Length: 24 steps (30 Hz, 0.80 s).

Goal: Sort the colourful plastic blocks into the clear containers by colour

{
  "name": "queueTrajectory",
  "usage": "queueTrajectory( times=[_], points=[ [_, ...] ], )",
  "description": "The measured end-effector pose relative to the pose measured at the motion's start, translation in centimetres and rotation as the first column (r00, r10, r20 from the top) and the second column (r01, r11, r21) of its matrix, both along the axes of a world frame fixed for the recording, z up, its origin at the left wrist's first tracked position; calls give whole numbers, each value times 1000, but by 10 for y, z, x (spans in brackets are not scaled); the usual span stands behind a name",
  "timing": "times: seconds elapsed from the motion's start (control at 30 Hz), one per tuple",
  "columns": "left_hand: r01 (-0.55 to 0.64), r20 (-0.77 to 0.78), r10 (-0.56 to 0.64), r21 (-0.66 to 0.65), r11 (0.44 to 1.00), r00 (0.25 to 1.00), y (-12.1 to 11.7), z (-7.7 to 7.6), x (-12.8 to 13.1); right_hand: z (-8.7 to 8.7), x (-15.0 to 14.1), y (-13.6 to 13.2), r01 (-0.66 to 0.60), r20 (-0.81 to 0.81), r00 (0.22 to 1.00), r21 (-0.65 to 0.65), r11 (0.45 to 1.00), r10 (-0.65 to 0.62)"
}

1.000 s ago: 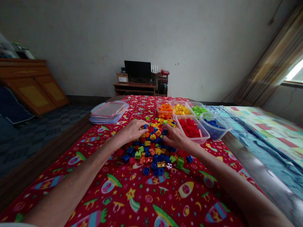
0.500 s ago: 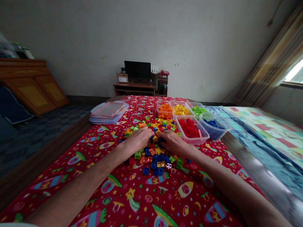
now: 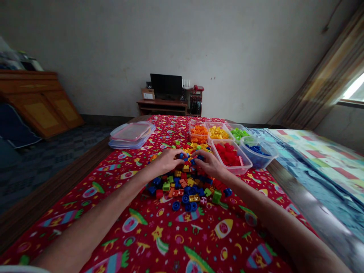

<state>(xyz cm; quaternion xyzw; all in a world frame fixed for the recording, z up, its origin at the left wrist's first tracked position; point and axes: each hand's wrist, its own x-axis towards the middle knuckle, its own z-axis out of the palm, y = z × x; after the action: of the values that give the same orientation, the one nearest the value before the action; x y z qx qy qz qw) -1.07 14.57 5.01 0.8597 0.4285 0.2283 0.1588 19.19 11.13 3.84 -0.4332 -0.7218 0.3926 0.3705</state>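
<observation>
Blocks (image 3: 190, 182) are still lying mixed on the bench (image 3: 170, 235), while five tubs (image 3: 240, 170) are already holding single colours. Apart, both hands (image 3: 170, 160) are curling over the blocks, grip unclear.

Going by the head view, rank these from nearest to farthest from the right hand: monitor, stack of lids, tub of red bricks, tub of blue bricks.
From the right hand:
1. Tub of red bricks, just to its right
2. Tub of blue bricks, farther right
3. Stack of lids, across to the left
4. Monitor, on the desk at the back
</observation>
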Motion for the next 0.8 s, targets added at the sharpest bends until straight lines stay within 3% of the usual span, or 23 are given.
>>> queueTrajectory(
  times=[0.1, 0.2, 0.3, 0.4, 0.63, 0.73, 0.8],
  points=[
    [43, 169, -36, -38, 998, 985, -1, 5, 3, 3, -7, -1, -58, -307, 951, -274, 960, -30],
    [52, 207, -63, 57, 997, 976, -12, 10, 11, 7, -12, -5, -103, -487, 867, -382, 918, -106],
    [60, 210, -97, 176, 983, 973, -21, 11, 19, 11, -12, -9, -227, -599, 797, -423, 877, -82],
    [85, 177, -130, 244, 966, 975, -26, 8, 24, 11, -12, -11, -286, -618, 785, -426, 858, -45],
    [55, 135, -101, 305, 951, 986, -29, 0, 30, 8, -13, -9, -206, -593, 800, -420, 884, -95],
    [31, 172, -84, 291, 956, 982, -31, 7, 28, 14, -7, -4, -122, -552, 827, -368, 922, -111],
    [29, 186, -85, 288, 957, 979, -32, 14, 25, 24, 5, 2, 14, -462, 877, -247, 969, -130]
  ],
)
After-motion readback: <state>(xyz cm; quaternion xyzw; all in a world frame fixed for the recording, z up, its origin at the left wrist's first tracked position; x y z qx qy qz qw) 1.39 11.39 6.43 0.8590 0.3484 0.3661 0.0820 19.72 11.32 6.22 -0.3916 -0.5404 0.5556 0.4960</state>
